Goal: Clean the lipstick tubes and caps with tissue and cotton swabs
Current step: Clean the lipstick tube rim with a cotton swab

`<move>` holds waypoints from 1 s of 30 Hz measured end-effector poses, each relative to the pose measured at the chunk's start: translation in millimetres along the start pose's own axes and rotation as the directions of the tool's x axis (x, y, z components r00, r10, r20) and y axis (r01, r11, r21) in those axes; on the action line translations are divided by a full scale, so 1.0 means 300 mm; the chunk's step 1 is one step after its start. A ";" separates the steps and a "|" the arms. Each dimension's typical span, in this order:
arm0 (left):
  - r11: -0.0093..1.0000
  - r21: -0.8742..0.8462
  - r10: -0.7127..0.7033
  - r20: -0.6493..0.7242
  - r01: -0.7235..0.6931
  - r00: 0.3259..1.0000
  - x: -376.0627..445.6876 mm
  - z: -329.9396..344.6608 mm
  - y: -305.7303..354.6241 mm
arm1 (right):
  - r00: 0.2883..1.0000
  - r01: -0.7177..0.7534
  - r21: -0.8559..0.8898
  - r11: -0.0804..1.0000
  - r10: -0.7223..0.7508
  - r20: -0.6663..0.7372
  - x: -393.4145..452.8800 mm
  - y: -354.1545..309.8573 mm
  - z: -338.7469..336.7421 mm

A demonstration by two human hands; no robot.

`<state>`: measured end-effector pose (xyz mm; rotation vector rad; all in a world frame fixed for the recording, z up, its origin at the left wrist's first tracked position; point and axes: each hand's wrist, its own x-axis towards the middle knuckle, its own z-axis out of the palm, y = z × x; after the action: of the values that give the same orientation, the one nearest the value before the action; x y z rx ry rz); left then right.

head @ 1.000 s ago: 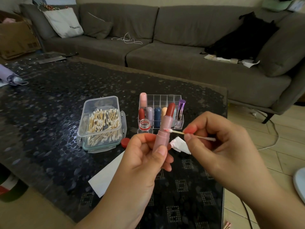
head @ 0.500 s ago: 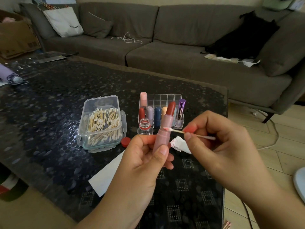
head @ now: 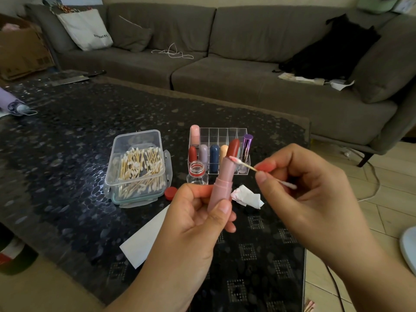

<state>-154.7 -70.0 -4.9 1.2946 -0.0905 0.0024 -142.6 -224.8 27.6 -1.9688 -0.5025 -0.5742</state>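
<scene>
Above the dark table (head: pixel 67 154), my left hand (head: pixel 198 219) grips the pink lipstick tube (head: pixel 221 183) upright while my right hand (head: pixel 299 192) pinches the cotton swab (head: pixel 242 163), its reddened tip now shifted to the tube's rim, so wiping continues.

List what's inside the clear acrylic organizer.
The clear organizer holds capped tubes standing upright: pink, red, lilac, navy, peach and metallic purple. The held lipstick covers part of the front row; the back cells look empty.
</scene>
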 end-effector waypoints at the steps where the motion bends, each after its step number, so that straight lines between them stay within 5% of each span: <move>1: 1.000 -0.001 0.005 0.001 -0.005 1.000 0.000 0.000 0.001 | 1.000 0.010 -0.005 1.000 -0.010 0.007 -0.002 0.000 0.002; 7: 1.000 -0.013 0.022 -0.014 -0.023 1.000 0.000 -0.002 0.004 | 0.995 0.024 -0.017 1.000 -0.022 0.096 -0.009 -0.005 0.011; 13: 0.998 0.029 0.056 -0.004 -0.056 0.998 -0.005 -0.006 0.005 | 1.000 0.018 0.020 1.000 -0.017 -0.024 -0.002 -0.012 0.003; 18: 0.994 0.064 0.094 -0.054 -0.091 0.994 -0.004 0.000 0.006 | 0.999 0.027 -0.023 0.999 -0.026 0.035 -0.008 -0.008 0.013; 30: 0.926 0.328 0.244 -0.134 -0.189 0.961 -0.021 0.005 -0.014 | 0.999 0.038 -0.022 0.999 -0.037 0.033 -0.008 -0.014 0.022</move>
<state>-160.8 -72.1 -9.0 1.5900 -0.0874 0.3312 -145.7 -217.4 26.4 -1.9968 -0.5559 -0.5747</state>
